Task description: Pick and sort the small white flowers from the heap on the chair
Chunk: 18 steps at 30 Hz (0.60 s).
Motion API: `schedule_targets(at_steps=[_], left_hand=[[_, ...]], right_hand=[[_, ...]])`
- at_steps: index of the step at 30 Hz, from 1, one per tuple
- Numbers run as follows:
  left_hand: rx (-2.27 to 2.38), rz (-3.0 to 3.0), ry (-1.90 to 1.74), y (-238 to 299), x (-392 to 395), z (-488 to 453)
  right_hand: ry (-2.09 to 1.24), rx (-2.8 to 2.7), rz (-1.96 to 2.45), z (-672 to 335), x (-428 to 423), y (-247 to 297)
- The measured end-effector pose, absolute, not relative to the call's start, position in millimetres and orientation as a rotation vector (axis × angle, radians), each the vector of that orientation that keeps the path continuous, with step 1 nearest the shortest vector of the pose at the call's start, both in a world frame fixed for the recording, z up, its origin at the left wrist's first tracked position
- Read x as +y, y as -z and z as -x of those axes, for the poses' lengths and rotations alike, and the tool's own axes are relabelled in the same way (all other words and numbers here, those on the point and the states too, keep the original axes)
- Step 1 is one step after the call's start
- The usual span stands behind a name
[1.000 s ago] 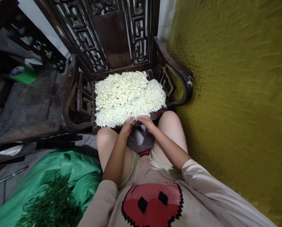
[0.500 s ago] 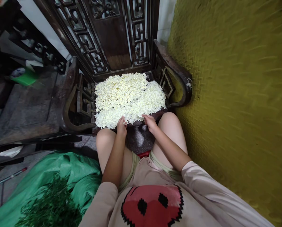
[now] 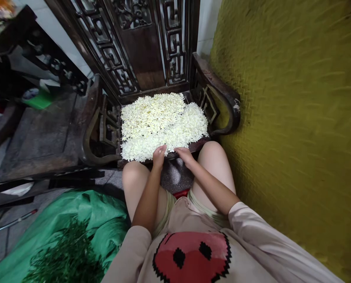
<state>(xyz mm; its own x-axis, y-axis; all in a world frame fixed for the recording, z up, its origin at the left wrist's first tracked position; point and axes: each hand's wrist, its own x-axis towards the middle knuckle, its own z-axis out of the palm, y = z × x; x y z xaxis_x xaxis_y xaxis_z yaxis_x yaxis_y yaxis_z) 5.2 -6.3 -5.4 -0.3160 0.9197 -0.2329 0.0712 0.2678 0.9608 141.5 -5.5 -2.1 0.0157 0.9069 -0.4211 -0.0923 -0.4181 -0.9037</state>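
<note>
A wide layer of small white and pale yellow flowers (image 3: 154, 118) covers most of the seat of a dark carved wooden chair (image 3: 150, 76). At the front edge of that layer my left hand (image 3: 158, 156) has its fingers closed in a pinch, with a tiny pale bit, seemingly a white flower, at the fingertips. My right hand (image 3: 185, 155) faces it a short way to the right, thumb and fingers pressed together. Whatever lies between the right fingertips is too small to make out. Both hands are over the gap between my knees and the seat.
Chair armrests (image 3: 236, 108) curve out on both sides. A yellow textured surface (image 3: 287, 129) rises close on the right. To the left stands another wooden seat (image 3: 42, 137) with a green container (image 3: 39, 99). Below it, green leafy stems (image 3: 66, 255) lie on a green sheet (image 3: 83, 204).
My left hand has moved right and my right hand slightly left, so the two are closer together. The whole view has shifted a little.
</note>
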Motion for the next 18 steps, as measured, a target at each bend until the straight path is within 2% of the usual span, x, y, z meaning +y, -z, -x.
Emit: schedule_targets(at_steps=[4,13,18], left_hand=[[1.607,-1.090,-1.052,1,-10,-10],[1.760,-1.393,-1.114,-9,-16,-3],[1.811,-1.490,-1.018,-8,-21,-5]], right_hand=[[-1.500,-0.959,1.400,-138,-9,3],[-1.523,-0.932,1.359,-129,-7,3],[-1.471,-0.972,1.327,-130,-3,12]])
